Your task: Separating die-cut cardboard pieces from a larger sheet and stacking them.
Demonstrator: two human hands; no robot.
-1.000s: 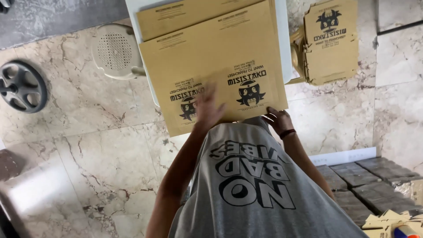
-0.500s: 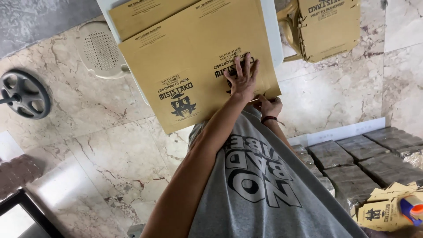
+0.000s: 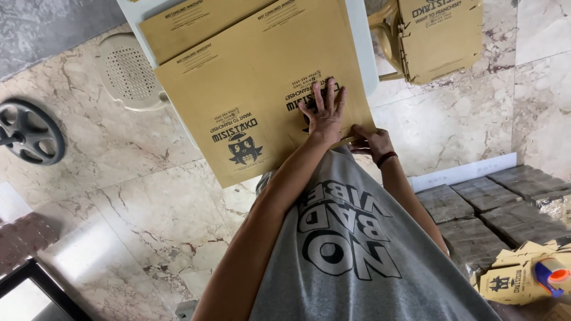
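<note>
Since the earlier frame, left hand [image 3: 324, 113] has slid a bit further up the flat cardboard sheet [image 3: 256, 95]; it was on the printed strip near the sheet's near edge, now sits w/ fingertips past that print. Camera view also shifted, sheet looks larger and more centred.

Left hand lies palm down on the sheet, fingers [image 3: 329, 94] straight and slightly spread, pressing flat on the cardboard; nothing pinched. Right hand [image 3: 370, 142] is at the sheet's near right corner, just beside the left wrist; fingers curled at the edge, seem to pinch the corner, but can't tell for sure as the grip is partly hidden. Dark band on that wrist.

Sheet is tan, printed in black w/ a small mascot figure, and lies on a pale desk [image 3: 363, 41], overhanging its near edge toward the person. A second tan sheet [image 3: 190, 30] sticks out from under it at the far left.

Around: stack of folded tan boxes [image 3: 443, 35] on a chair to the right, round cream perforated stool [image 3: 128, 71] left of the desk, dark fan base [image 3: 27, 131] on the marble floor [image 3: 148, 208] further left. Lower right: dark grey trays [image 3: 476, 208] and a small printed box [image 3: 511, 282], orange-blue object beside it.
</note>
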